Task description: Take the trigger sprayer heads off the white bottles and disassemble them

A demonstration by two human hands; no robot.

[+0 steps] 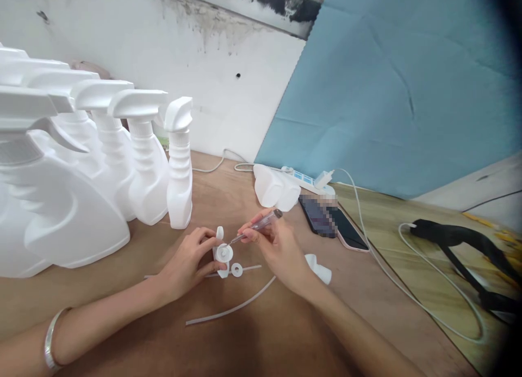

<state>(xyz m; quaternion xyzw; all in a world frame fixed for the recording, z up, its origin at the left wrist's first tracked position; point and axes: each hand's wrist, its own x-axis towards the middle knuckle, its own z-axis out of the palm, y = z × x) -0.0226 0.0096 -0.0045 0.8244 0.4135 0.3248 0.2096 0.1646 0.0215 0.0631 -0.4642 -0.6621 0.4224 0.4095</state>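
Observation:
My left hand (191, 260) is closed around a white spray-trigger head (222, 253) that stands on the brown table. My right hand (275, 245) pinches a small clear-handled screwdriver (261, 223), its metal tip touching the top of that trigger head. A small white ring (237, 269) lies just right of the head. Below the hands a thin white dip tube (230, 310) lies on the table, and a second tube (250, 268) runs behind the ring. A silver bracelet (51, 338) is on my left wrist.
A row of white trigger spray bottles (138, 159) stands at the left. A bottle without a head (275, 189) lies on its side near a power strip (304, 179). Two phones (332, 222) lie right of my hand, a white part (320, 268) beside them. White cables and a black tool (457, 238) are at right.

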